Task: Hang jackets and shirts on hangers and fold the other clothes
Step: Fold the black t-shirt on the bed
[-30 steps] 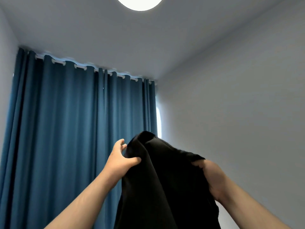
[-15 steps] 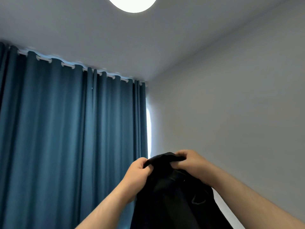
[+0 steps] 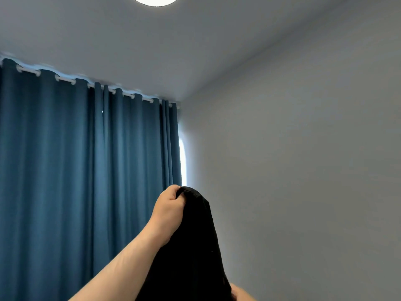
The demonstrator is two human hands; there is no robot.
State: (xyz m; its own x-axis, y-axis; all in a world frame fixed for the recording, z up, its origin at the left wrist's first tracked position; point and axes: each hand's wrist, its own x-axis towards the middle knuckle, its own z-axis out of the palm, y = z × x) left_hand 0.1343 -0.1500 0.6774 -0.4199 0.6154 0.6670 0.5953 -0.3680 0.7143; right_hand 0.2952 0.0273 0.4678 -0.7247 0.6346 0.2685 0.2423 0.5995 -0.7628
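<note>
A black garment (image 3: 193,246) hangs down in front of me, held up at chest height. My left hand (image 3: 169,210) grips its top edge, fingers curled round the fabric. Only a sliver of my right hand (image 3: 239,292) shows at the bottom edge of the view, next to the garment's lower part; whether it holds the fabric is hidden. No hanger is in view.
Blue curtains (image 3: 82,181) on a white rail cover the left side. A bare grey wall (image 3: 303,170) fills the right. A round ceiling light (image 3: 155,0) is overhead. The camera points upward, so the floor and furniture are out of view.
My right hand has left the garment's top and dropped to the bottom edge of the view. My left hand still grips the top, and the cloth now hangs narrower.
</note>
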